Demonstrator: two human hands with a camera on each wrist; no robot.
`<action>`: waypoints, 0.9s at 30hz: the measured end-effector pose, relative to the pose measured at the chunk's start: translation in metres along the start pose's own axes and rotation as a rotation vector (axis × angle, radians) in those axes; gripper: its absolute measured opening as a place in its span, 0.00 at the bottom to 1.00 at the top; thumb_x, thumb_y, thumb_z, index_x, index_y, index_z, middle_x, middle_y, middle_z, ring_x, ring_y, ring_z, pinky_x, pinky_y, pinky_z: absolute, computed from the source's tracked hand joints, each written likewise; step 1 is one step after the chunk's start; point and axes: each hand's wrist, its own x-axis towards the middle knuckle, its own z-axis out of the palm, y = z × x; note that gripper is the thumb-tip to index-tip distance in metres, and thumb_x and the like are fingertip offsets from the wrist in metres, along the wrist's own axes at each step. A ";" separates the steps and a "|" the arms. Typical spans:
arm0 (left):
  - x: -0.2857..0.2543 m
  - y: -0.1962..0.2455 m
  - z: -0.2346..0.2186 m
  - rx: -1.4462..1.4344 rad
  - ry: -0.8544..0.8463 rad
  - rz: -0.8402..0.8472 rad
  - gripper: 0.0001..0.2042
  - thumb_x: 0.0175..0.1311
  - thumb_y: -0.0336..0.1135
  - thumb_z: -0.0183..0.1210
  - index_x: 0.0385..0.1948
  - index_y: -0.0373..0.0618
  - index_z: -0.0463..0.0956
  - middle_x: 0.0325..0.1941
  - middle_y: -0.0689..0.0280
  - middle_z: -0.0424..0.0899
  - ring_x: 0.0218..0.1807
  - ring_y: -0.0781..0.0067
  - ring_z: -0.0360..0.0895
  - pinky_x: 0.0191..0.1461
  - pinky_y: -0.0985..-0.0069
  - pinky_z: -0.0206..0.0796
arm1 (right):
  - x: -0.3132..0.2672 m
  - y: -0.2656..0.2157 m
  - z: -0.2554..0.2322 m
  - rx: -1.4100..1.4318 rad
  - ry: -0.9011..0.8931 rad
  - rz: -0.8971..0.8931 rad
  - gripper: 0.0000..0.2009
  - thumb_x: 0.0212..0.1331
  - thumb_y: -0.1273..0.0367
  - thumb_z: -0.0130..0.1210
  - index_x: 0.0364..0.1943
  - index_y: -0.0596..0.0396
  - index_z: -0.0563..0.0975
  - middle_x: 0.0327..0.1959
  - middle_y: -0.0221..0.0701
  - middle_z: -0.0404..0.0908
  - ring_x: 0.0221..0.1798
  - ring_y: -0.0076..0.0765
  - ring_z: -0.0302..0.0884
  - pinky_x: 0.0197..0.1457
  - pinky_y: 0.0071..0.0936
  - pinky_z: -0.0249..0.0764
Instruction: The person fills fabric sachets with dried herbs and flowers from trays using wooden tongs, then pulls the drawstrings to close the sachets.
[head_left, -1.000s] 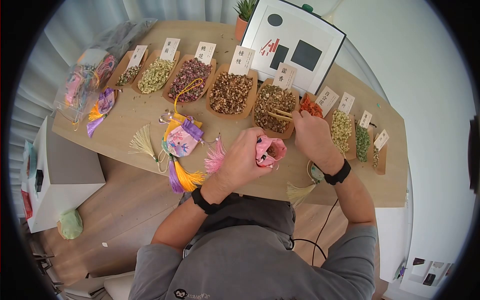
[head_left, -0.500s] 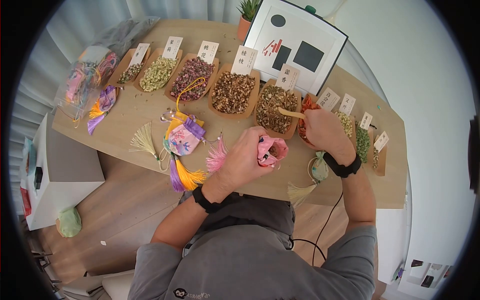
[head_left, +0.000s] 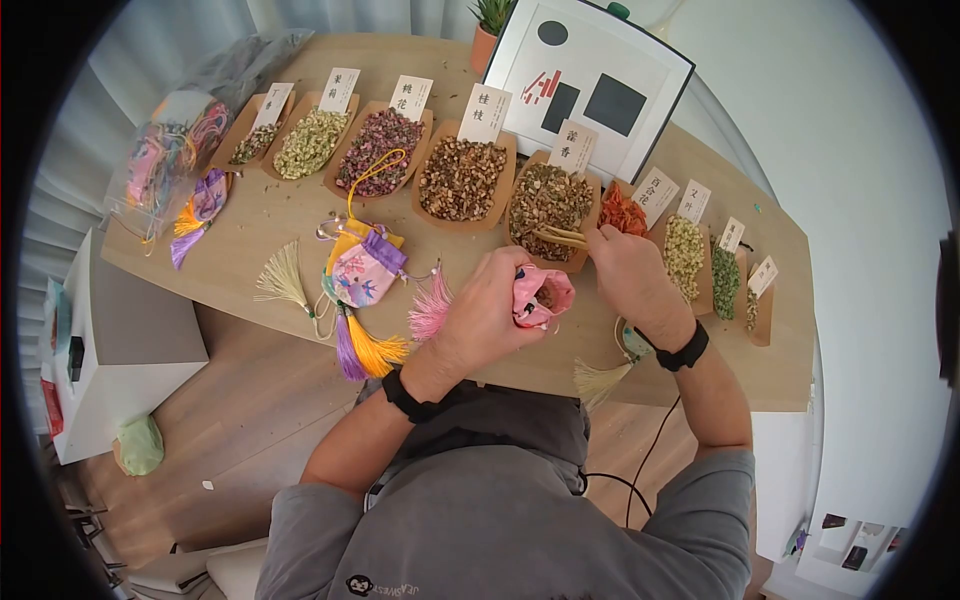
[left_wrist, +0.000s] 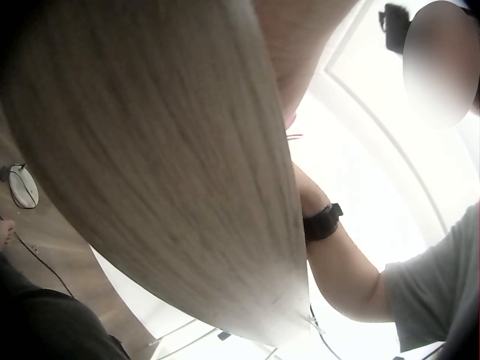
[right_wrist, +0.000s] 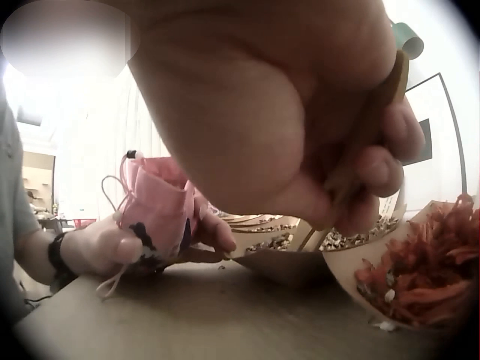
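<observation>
In the head view the left hand [head_left: 484, 312] holds a pink drawstring pouch [head_left: 541, 296], its mouth open and brownish bits visible inside. The right hand [head_left: 638, 275] pinches a pale wooden tool [head_left: 562, 236], whose far end lies over the mixed dried herbs [head_left: 550, 200] in a brown tray. In the right wrist view, the right hand's fingers curl round the tool [right_wrist: 352, 161], and the left hand [right_wrist: 105, 247] grips the pouch [right_wrist: 161, 202] beside the trays. The left wrist view shows mostly the table's underside [left_wrist: 165, 165]; the pouch is almost wholly hidden there.
Several labelled trays of dried plants curve across the table, with orange-red petals [head_left: 623, 212] right of the herb tray. Behind stands a framed board [head_left: 600, 80]. Tasselled sachets [head_left: 362, 270] lie at left, a plastic bag [head_left: 165, 160] beyond; another sachet [head_left: 632, 342] lies below the right wrist.
The right hand with the tool moved right over the petals, then back toward the herb tray, where the tool's end is now lower. The left hand keeps holding the pouch nearly still.
</observation>
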 end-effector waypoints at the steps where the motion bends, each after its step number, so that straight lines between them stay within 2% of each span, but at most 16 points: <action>1: 0.000 -0.001 0.000 0.007 0.001 0.002 0.39 0.48 0.33 0.82 0.62 0.40 0.68 0.60 0.49 0.79 0.65 0.41 0.79 0.67 0.55 0.75 | -0.001 0.001 0.003 -0.003 0.020 -0.015 0.10 0.58 0.76 0.61 0.43 0.63 0.82 0.39 0.41 0.86 0.39 0.49 0.91 0.41 0.41 0.87; 4: 0.000 0.000 0.000 0.015 -0.001 -0.005 0.38 0.48 0.29 0.83 0.61 0.40 0.68 0.62 0.52 0.78 0.65 0.44 0.81 0.66 0.57 0.76 | -0.001 0.003 0.009 0.021 0.045 -0.024 0.09 0.57 0.77 0.60 0.43 0.62 0.81 0.39 0.42 0.85 0.39 0.50 0.90 0.42 0.41 0.87; 8: 0.001 0.002 0.000 0.018 0.008 0.006 0.37 0.48 0.29 0.83 0.60 0.40 0.68 0.62 0.52 0.78 0.65 0.44 0.81 0.67 0.58 0.76 | -0.002 0.006 0.013 0.070 0.064 -0.028 0.09 0.58 0.77 0.60 0.43 0.62 0.81 0.39 0.42 0.85 0.39 0.52 0.90 0.42 0.43 0.86; 11: 0.000 -0.001 -0.001 -0.001 0.001 0.008 0.39 0.48 0.33 0.83 0.62 0.41 0.68 0.62 0.49 0.78 0.66 0.41 0.78 0.68 0.55 0.75 | -0.003 0.009 0.016 0.152 0.075 0.001 0.10 0.58 0.77 0.59 0.44 0.61 0.81 0.39 0.43 0.85 0.39 0.55 0.89 0.43 0.46 0.86; 16: 0.002 0.000 -0.001 0.012 0.052 0.061 0.39 0.48 0.34 0.84 0.62 0.40 0.68 0.67 0.47 0.73 0.68 0.39 0.78 0.67 0.54 0.77 | -0.006 0.008 0.005 0.314 0.102 0.040 0.05 0.67 0.74 0.60 0.44 0.59 0.81 0.38 0.43 0.85 0.40 0.58 0.87 0.42 0.49 0.84; 20: 0.002 0.000 -0.001 -0.009 0.097 0.051 0.39 0.47 0.33 0.84 0.61 0.40 0.68 0.67 0.46 0.71 0.67 0.38 0.78 0.65 0.53 0.77 | -0.009 0.009 -0.014 0.335 0.090 0.065 0.05 0.71 0.72 0.61 0.44 0.58 0.80 0.39 0.43 0.85 0.40 0.59 0.87 0.42 0.49 0.83; 22: 0.002 0.001 0.000 0.029 0.126 0.040 0.36 0.47 0.27 0.83 0.57 0.42 0.67 0.64 0.50 0.70 0.67 0.48 0.75 0.67 0.59 0.74 | -0.011 0.009 -0.026 0.301 0.096 0.086 0.06 0.70 0.73 0.62 0.46 0.58 0.80 0.39 0.43 0.85 0.40 0.58 0.87 0.41 0.49 0.82; 23: 0.002 0.000 0.000 0.029 0.127 0.039 0.36 0.47 0.27 0.83 0.57 0.42 0.67 0.64 0.50 0.70 0.67 0.48 0.75 0.67 0.59 0.74 | -0.012 0.008 -0.033 0.302 0.095 0.084 0.06 0.70 0.73 0.62 0.46 0.58 0.80 0.39 0.43 0.85 0.40 0.58 0.87 0.41 0.49 0.82; 25: 0.001 -0.002 0.001 0.050 0.129 -0.007 0.35 0.51 0.25 0.81 0.58 0.41 0.65 0.63 0.52 0.73 0.64 0.56 0.79 0.67 0.61 0.75 | -0.016 0.004 -0.048 0.295 0.160 0.059 0.07 0.68 0.74 0.63 0.47 0.57 0.80 0.38 0.42 0.85 0.39 0.57 0.87 0.40 0.49 0.81; 26: 0.001 -0.007 0.003 0.053 0.130 -0.012 0.35 0.51 0.25 0.81 0.58 0.41 0.65 0.63 0.52 0.73 0.64 0.56 0.79 0.67 0.61 0.75 | -0.017 0.000 -0.059 0.300 0.158 0.056 0.07 0.68 0.74 0.63 0.47 0.57 0.80 0.38 0.42 0.85 0.39 0.57 0.87 0.40 0.49 0.81; 27: 0.001 -0.013 0.008 -0.049 0.116 -0.036 0.34 0.54 0.23 0.79 0.58 0.41 0.64 0.62 0.54 0.75 0.62 0.60 0.81 0.66 0.63 0.76 | -0.019 -0.006 -0.070 0.313 0.183 0.016 0.08 0.67 0.75 0.64 0.48 0.58 0.80 0.37 0.41 0.84 0.39 0.57 0.86 0.40 0.49 0.81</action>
